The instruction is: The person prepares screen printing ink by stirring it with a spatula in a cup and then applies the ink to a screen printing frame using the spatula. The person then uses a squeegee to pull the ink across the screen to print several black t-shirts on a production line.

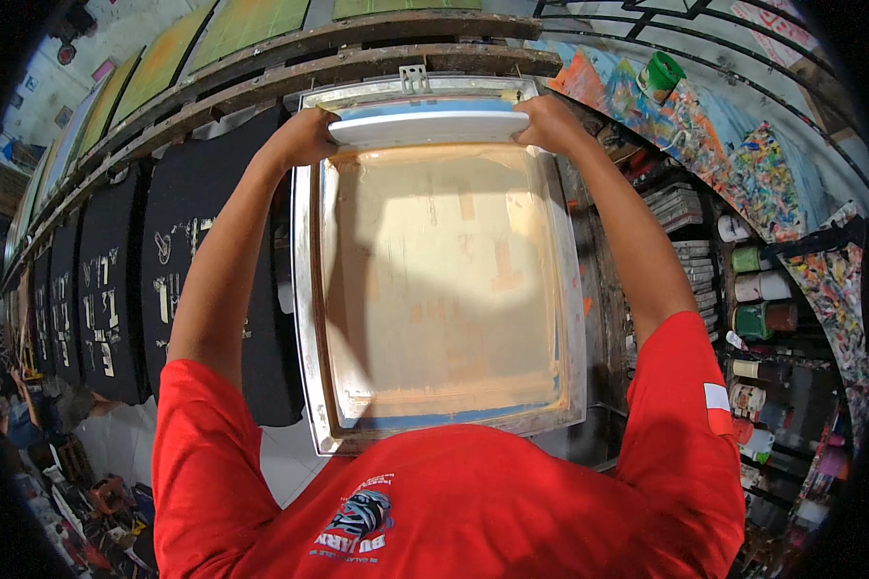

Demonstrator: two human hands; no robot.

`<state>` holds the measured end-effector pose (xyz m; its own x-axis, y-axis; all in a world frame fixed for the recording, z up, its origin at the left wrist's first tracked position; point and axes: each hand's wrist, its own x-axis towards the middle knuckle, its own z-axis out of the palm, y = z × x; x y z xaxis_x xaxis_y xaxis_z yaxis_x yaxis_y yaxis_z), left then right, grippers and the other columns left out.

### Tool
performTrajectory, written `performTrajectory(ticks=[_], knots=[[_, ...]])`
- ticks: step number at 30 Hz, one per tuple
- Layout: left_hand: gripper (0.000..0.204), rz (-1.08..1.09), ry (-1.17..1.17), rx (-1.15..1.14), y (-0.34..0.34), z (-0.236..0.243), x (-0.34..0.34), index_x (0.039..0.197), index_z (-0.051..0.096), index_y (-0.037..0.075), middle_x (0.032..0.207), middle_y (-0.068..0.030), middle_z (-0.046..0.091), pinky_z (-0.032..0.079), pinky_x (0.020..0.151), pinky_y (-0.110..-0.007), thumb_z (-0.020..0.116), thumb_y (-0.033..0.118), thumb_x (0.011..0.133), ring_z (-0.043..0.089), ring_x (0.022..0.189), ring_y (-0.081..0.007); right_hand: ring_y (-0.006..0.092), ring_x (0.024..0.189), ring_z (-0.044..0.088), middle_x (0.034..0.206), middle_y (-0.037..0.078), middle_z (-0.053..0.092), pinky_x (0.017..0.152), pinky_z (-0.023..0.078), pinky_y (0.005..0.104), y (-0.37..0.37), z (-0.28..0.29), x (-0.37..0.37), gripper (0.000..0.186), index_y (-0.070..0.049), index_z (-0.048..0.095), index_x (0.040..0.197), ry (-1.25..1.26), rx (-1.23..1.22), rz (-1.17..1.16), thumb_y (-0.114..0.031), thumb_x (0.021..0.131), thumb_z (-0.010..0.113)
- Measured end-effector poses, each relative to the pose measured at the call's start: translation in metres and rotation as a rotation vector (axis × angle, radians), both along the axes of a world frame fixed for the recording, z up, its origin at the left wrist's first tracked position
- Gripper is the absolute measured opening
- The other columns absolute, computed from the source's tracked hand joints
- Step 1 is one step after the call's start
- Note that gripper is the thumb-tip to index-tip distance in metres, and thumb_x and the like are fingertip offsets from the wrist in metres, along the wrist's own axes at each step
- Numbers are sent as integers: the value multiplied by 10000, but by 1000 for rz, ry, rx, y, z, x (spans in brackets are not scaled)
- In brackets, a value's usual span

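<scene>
Both my arms reach forward over a silk-screen frame [306, 318] with pale metal sides. Inside it stretches a cream-coloured mesh [425, 251] with faint orange shapes and ink-smeared edges. A long white squeegee [430, 127] spans the far end of the mesh. My left hand [306, 137] is closed round its left end, and my right hand [552, 125] grips its right end. Blue tape [434, 421] runs along the near edge of the mesh. A metal hinge bracket [414, 79] sits at the far side of the frame.
Black printed fabric [179, 232] lies on boards in a row to the left. Wooden rails [357, 63] cross beyond the frame. On the right are ink-splattered sheets [686, 135], a green bucket [659, 75] and shelves with several tubs [765, 319].
</scene>
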<state>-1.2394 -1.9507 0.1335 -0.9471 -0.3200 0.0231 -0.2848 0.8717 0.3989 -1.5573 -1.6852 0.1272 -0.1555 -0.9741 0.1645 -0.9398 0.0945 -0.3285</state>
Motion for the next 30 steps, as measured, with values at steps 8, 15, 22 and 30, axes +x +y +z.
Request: performTrajectory(ticks=[8, 15, 22, 30], knots=[[221, 106, 134, -159, 22, -40, 13, 915, 675, 32, 858, -201, 669, 526, 762, -453, 658, 61, 696, 652, 832, -393, 356, 840, 654, 868, 154, 678, 742, 521, 451, 8, -36, 25, 228, -102, 689, 860, 90, -103, -198, -217, 673, 750], [308, 102, -133, -119, 29, -12, 17, 927, 720, 36, 894, -216, 688, 535, 779, -420, 707, 156, 644, 657, 843, -404, 361, 805, 664, 858, 168, 692, 736, 527, 429, 17, -8, 28, 313, -77, 720, 887, 117, 130, -102, -219, 612, 767], [349, 26, -261, 205, 143, 59, 125, 923, 704, -48, 827, -240, 686, 536, 732, -382, 781, 157, 652, 687, 779, -364, 349, 739, 677, 813, 222, 681, 690, 527, 406, 127, 62, 121, 377, -24, 720, 860, -186, 360, 10, -253, 562, 757], [176, 25, -265, 253, 279, 21, 224, 822, 690, -9, 775, -221, 666, 529, 689, -391, 739, 77, 677, 676, 746, -362, 359, 734, 658, 756, 180, 663, 667, 508, 408, 278, 9, 240, 255, -50, 701, 789, -144, 337, -99, -216, 611, 774]])
